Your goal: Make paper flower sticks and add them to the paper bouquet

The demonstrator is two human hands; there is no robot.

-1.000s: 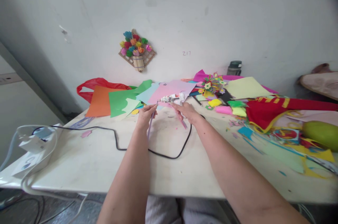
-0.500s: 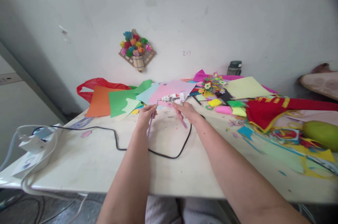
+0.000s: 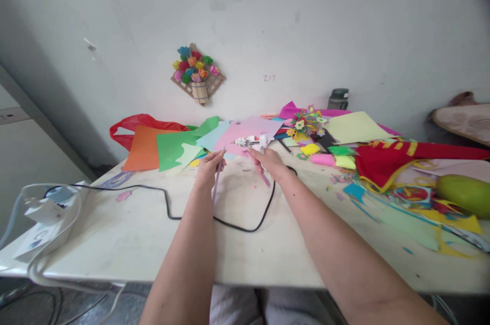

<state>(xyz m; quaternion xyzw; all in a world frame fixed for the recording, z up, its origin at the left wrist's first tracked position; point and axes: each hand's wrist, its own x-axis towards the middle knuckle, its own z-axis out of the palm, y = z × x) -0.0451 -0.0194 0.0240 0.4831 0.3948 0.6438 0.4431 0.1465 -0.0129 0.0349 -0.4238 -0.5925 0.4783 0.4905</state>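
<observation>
A thin purple strip [image 3: 217,182] is pinched between the fingers of my left hand [image 3: 210,166], its upper end pointing up. My right hand [image 3: 268,160] is closed on a white glue gun [image 3: 250,142], whose nozzle points left toward the strip's tip, with a small gap between them. A pink piece [image 3: 265,179] shows below my right fingers; whether they hold it I cannot tell. Behind the gun lies a sheet of pink paper [image 3: 237,131]. The black cord [image 3: 245,229] loops across the table below both hands.
Orange paper [image 3: 142,149] and green paper [image 3: 168,150] lie back left. A power strip [image 3: 48,233] with cables sits at the left edge. To the right are a paper flower bunch [image 3: 306,123], clay packets, red cloth [image 3: 377,164], scraps and a green mango-like object [image 3: 465,195].
My left hand has drawn slightly left with the purple strip, so the gap between its tip and the nozzle is wider. The right hand keeps its hold on the gun.
</observation>
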